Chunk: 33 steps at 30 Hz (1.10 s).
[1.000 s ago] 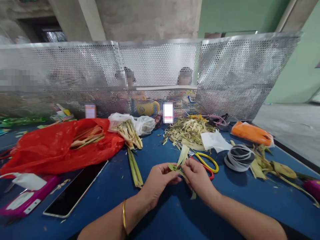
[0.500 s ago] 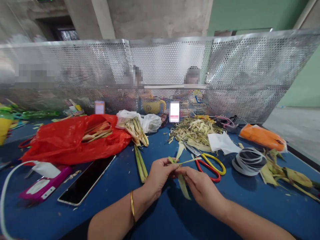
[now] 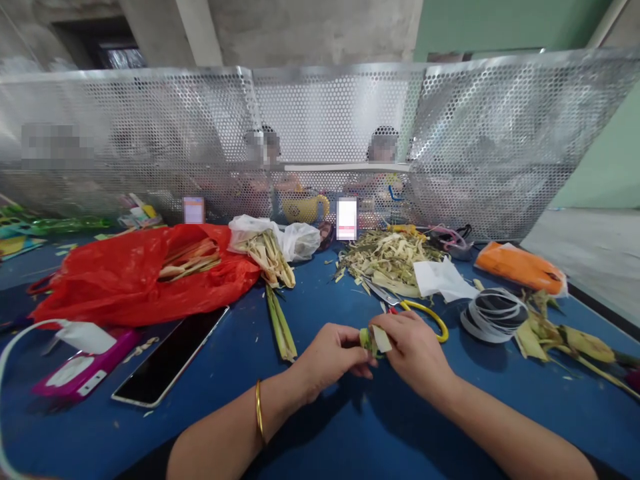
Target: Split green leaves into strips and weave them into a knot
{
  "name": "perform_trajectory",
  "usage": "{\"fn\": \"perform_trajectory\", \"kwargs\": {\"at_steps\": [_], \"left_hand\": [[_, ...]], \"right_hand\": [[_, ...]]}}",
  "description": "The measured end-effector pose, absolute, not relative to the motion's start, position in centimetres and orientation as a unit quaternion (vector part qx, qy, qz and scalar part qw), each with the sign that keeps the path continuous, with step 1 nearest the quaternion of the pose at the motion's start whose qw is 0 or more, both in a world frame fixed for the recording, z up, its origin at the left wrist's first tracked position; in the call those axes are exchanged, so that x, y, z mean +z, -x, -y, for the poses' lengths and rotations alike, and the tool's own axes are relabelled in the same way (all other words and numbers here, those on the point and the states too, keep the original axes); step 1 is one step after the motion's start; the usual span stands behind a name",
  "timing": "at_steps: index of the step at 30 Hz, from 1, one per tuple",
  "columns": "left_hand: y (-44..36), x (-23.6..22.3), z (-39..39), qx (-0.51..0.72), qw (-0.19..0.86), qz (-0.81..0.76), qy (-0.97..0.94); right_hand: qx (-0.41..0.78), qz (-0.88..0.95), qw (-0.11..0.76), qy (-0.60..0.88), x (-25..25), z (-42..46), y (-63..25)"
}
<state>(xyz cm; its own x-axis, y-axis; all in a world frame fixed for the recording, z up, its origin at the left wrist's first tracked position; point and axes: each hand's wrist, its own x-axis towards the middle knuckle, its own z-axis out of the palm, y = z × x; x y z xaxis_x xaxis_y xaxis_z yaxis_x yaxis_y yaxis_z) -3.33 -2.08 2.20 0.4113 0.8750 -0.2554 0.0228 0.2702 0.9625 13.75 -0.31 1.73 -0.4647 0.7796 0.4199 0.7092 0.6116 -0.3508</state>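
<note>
- what are you gripping?
- a folded green leaf (image 3: 374,340), pinched between my two hands. my left hand (image 3: 333,353) is closed on its left side, thumb and fingers together, and my right hand (image 3: 420,350) is closed on its right side, by the pale flap.
- where is it?
- just above the blue table (image 3: 320,447), in front of me. a gold bangle (image 3: 259,410) circles my left wrist.
- what's nearest?
- the scissors (image 3: 434,320), just beyond my right hand, which hides part of them; a yellow handle and the blades show. the stalks (image 3: 281,327) lie beyond my left hand.
- and past those?
- a heap of strips (image 3: 390,261), with white paper (image 3: 443,279) at its right edge. right of that sit a roll (image 3: 494,315), an orange pack (image 3: 520,268) and some dry leaves (image 3: 543,339).
- on your left?
- a dark phone (image 3: 173,363) lying flat, a magenta power bank (image 3: 85,370) with a white plug (image 3: 87,335) by it, and a red bag (image 3: 115,273) with husks in its mouth.
- at the back?
- a yellow mug (image 3: 300,208), seen through the holed metal screen (image 3: 325,113). people are behind it too, blurred.
</note>
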Motion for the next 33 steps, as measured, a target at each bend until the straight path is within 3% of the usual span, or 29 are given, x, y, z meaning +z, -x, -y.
{"fn": "perform_trajectory", "kwargs": {"at_steps": [5,10,18,22,27,33], "left_hand": [[3.2,1.7,2.0,0.341,0.651,-0.420,-0.532],[2.4,1.0,2.3,0.392,0.640,-0.474,-0.461],[2.8,1.9,2.1,0.436,0.633,-0.496,-0.405],[3.6,2.1,1.4,0.446,0.646,-0.503,-0.362],[3.9,2.1,1.1,0.421,0.646,-0.514,-0.376],[3.8,2.4,1.2,0.404,0.637,-0.522,-0.398]], "right_hand": [[0.128,0.806,0.237,0.527,1.3,0.3,-13.3],[0.234,0.771,0.286,0.518,0.2,0.3,-12.9],[0.299,0.724,0.310,0.538,1.0,-0.5,-13.3],[0.391,0.716,0.327,0.476,2.6,-0.9,-14.4],[0.505,0.734,0.280,0.359,4.4,-1.0,-15.3],[0.650,0.626,0.271,0.334,4.8,-0.9,-15.6]]}}
